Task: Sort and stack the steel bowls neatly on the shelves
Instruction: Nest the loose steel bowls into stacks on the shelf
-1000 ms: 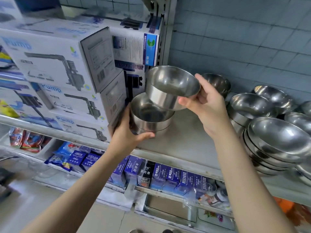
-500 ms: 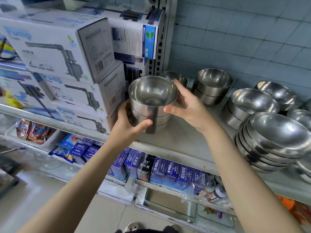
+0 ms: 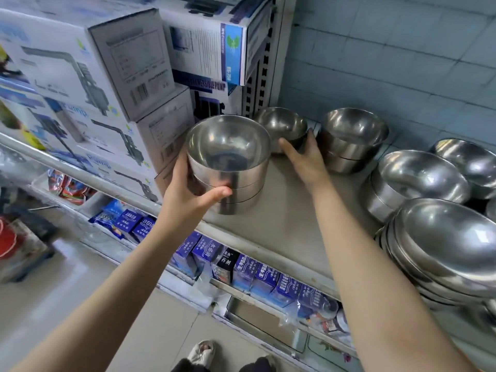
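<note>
Nearest to me, blue cartons (image 3: 255,272) on the rack below, not part of this. Up on the shelf (image 3: 281,229), close to the front edge at its left end: the stack (image 3: 228,162), looks like three straight-sided bowls nested, rims level, base on the shelf as far as I can see. Left hand (image 3: 188,194) is clamped on it, thumb across the front wall, fingers round the far left side. Pump boxes (image 3: 94,63) sit right beside it on the left. To the right at the front, wide bowls (image 3: 442,245) nested in a leaning pile, different shape, well apart from the stack. Further in, right hand (image 3: 303,159) has thumb and fingers wrapped either side of the back bowl (image 3: 281,127), a single one just behind the stack. That bowl sits on the shelf, not lifted. How firm the hold is, can't tell. Beside it a pair (image 3: 351,138) of the same deep type, nested, near the tiled wall (image 3: 402,63). My read: sorting by type is partway done, and the step in hand is picking up the back bowl to add to the stack. The next move needs a clean lift up over the stack's rim, then a centred drop so it nests flush, with the left hand bracing the stack so it doesn't slide off the front edge. The back bowl looks a bit smaller, so check the fit. The pair would likely follow.
</note>
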The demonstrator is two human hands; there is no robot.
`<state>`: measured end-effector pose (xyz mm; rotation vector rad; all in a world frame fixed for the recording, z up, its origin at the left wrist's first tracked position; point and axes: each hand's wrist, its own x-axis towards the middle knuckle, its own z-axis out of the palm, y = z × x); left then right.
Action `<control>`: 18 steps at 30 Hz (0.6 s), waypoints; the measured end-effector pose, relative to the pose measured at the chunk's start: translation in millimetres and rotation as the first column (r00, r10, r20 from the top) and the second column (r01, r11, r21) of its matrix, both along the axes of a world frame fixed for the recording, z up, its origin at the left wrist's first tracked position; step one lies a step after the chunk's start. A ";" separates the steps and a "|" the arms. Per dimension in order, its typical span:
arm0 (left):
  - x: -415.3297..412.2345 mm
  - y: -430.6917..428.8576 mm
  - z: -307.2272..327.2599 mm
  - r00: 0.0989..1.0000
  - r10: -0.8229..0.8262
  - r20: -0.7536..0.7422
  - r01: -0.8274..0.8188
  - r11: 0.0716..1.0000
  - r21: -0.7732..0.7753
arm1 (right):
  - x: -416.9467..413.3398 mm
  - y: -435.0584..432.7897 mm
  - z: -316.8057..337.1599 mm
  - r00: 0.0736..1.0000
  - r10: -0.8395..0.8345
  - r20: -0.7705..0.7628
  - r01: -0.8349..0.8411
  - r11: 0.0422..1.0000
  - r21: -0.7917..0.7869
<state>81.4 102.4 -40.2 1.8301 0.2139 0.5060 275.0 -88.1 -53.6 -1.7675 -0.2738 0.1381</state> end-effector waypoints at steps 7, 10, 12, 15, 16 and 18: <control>2.0 -2.0 -1.1 1.000 -0.014 -0.008 0.014 1.000 -0.003 | 14.9 14.4 -7.0 0.985 -0.160 0.071 0.159 0.987 0.015; 1.5 -0.7 0.6 0.999 -0.039 -0.004 0.039 0.999 0.011 | 6.3 17.3 -8.5 0.971 -0.211 0.115 0.213 0.977 -0.005; 1.3 0.8 1.4 0.999 -0.053 -0.002 0.053 0.998 0.021 | -7.0 14.6 -9.1 0.965 -0.233 0.117 0.231 0.972 0.028; 1.7 4.0 0.3 0.998 -0.065 -0.007 0.066 0.997 0.039 | -35.3 4.4 -2.6 0.959 -0.276 0.057 0.269 0.956 0.117; 2.1 5.5 -0.6 0.997 -0.072 -0.007 0.072 0.996 0.052 | -46.4 -0.4 2.2 0.952 -0.302 0.042 0.293 0.945 0.147; 2.7 9.5 -2.9 0.996 -0.094 -0.005 0.094 0.993 0.076 | -69.6 -10.9 16.3 0.935 -0.352 0.046 0.337 0.920 0.200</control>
